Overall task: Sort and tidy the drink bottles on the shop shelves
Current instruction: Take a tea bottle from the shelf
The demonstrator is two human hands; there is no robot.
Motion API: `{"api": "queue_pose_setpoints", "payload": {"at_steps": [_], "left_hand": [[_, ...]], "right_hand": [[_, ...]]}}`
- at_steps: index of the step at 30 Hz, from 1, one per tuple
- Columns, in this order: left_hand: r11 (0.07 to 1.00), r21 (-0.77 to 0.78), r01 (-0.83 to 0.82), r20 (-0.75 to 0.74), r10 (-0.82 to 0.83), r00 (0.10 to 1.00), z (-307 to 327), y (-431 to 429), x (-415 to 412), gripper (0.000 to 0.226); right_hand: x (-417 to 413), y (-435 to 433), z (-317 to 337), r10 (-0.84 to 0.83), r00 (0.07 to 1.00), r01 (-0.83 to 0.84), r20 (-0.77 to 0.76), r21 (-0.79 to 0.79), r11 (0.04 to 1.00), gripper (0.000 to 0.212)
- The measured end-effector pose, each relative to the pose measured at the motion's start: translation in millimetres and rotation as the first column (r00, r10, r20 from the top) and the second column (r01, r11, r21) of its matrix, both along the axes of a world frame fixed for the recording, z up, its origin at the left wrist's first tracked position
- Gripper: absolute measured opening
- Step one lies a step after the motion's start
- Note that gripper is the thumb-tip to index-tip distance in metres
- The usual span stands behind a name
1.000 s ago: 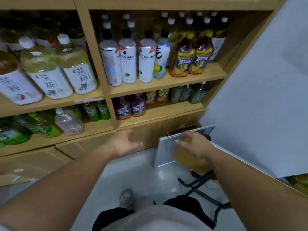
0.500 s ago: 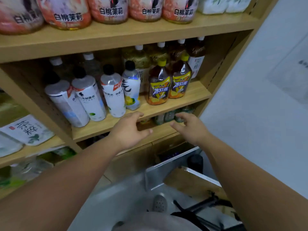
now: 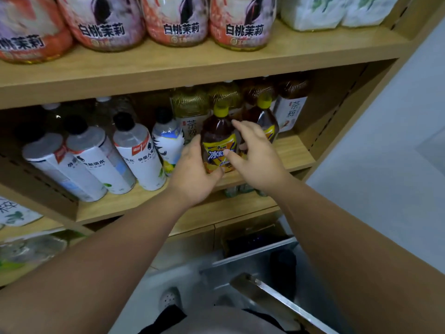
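Two brown iced-tea bottles with yellow caps stand on the middle shelf (image 3: 297, 150). My left hand (image 3: 192, 175) wraps the lower left side of the front iced-tea bottle (image 3: 218, 133), with the thumb curled at its base. My right hand (image 3: 257, 156) has its fingers spread, the thumb resting on that bottle's label. Its fingers reach between this bottle and the second iced-tea bottle (image 3: 266, 115), most of which the hand hides. Left of them stand white-labelled bottles (image 3: 96, 162) with black caps, leaning left.
Larger tea bottles (image 3: 190, 109) fill the back of the middle shelf. Peach-labelled bottles (image 3: 240, 27) sit on the shelf above. An open metal-fronted drawer (image 3: 252, 260) juts out below by my feet. A pale wall (image 3: 385, 177) closes the right side.
My view rose from the drawer to the middle shelf. Both hands left the drawer area, moved up and forward, and came onto the front iced-tea bottle.
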State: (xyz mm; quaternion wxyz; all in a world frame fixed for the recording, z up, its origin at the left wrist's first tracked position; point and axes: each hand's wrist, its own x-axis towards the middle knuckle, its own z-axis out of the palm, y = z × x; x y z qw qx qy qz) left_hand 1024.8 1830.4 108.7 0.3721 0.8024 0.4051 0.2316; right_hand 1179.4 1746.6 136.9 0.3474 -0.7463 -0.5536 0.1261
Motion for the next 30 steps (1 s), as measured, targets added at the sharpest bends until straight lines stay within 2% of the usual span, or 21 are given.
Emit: {"api": "queue_pose_setpoints", "payload": {"at_steps": [6, 8, 12, 16, 23, 30], "left_hand": [[0.997, -0.039, -0.072, -0.073, 0.069, 0.995, -3.3, 20.1, 26.0, 0.053], [0.993, -0.073, -0.092, -0.106, 0.084, 0.991, -3.9, 25.2, 31.9, 0.061], [0.996, -0.044, -0.078, -0.112, 0.072, 0.991, -3.8, 26.8, 34.6, 0.096], [0.997, -0.015, -0.076, -0.094, 0.074, 0.993, -4.1, 26.1, 30.2, 0.088], [0.993, 0.120, 0.007, -0.147, 0.010, 0.989, 5.0, 17.1, 15.7, 0.085], [0.983, 0.152, 0.105, -0.164, -0.080, 0.983, 9.9, 2.4, -4.8, 0.089]], "right_hand": [[4.7, 24.7, -6.7, -0.003, 1.000, -0.001, -0.027, -0.138, 0.990, 0.074], [3.8, 26.5, -7.7, -0.006, 1.000, 0.005, -0.009, -0.152, 0.988, 0.071], [9.8, 22.1, -6.8, -0.021, 0.998, 0.029, 0.059, -0.150, 0.988, 0.064], [14.2, 10.5, -9.6, 0.023, 0.998, -0.020, 0.050, -0.070, 0.997, 0.062], [10.1, -3.3, -19.0, 0.066, 0.989, -0.066, -0.130, 0.003, 0.998, 0.064], [-6.3, -25.2, -12.9, 0.080, 0.995, -0.080, -0.064, 0.013, 0.997, 0.066]]}}
